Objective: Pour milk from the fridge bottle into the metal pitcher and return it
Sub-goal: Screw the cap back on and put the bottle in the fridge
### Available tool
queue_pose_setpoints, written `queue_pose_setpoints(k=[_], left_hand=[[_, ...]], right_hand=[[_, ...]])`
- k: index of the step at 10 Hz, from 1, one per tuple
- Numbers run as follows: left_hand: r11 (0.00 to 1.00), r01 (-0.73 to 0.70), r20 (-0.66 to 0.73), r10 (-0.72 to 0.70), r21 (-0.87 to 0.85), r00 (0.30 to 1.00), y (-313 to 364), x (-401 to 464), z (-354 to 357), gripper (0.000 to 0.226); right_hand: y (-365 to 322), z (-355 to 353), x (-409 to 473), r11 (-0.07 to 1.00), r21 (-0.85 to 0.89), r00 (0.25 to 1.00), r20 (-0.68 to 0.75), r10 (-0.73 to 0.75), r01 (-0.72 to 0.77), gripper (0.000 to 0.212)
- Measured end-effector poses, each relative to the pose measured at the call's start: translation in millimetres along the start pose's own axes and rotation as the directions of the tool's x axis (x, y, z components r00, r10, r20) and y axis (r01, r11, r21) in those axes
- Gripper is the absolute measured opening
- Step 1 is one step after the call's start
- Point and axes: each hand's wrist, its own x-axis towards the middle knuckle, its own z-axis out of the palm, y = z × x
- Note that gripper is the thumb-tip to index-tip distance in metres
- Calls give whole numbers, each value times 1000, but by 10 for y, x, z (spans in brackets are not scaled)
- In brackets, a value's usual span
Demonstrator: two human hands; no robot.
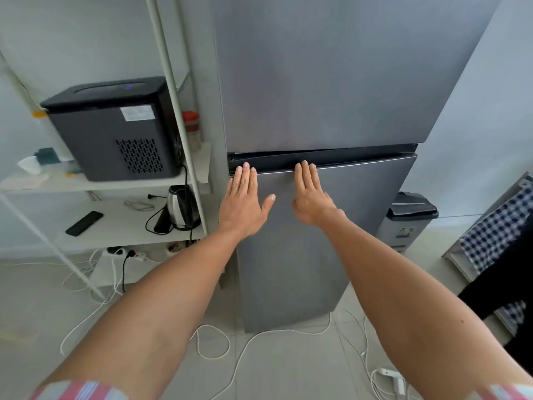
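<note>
A tall grey two-door fridge (331, 82) fills the middle of the view, both doors shut. My left hand (245, 203) and my right hand (311, 197) lie flat on the lower door (360, 212), fingers spread and pointing up. The fingertips of both hands reach the dark handle groove (360, 160) between the two doors. Neither hand holds anything. No milk bottle or metal pitcher shows in this view.
A white shelf rack (184, 111) stands to the left with a black appliance (115, 128), a steel kettle (180, 206) and a black remote (84, 223). White cables (253, 339) trail over the tiled floor. A lidded bin (409, 223) stands right of the fridge; checked cloth (496, 229) hangs at far right.
</note>
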Motion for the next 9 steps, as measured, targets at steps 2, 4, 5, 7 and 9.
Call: queue_pose_setpoints(k=[2,4,5,7,9], left_hand=[[1000,18,121,-19,9,993,-79,224,-182,84],[1000,0,155,0,-3,988,-174,368,-194,85],[1000,-13,150,13,0,989,-199,386,-172,86],[1000,-22,132,24,-10,991,-211,376,-143,85],[996,-12,114,22,-87,993,-189,397,-196,83]], right_hand=[[-80,-59,183,998,-34,996,71,51,-49,82],[-112,-71,271,997,-41,990,117,76,-72,84],[-122,-66,289,996,-44,987,137,82,-77,85],[-113,-62,282,997,-32,990,114,78,-75,85],[-90,-148,203,991,136,1000,6,21,-22,82]])
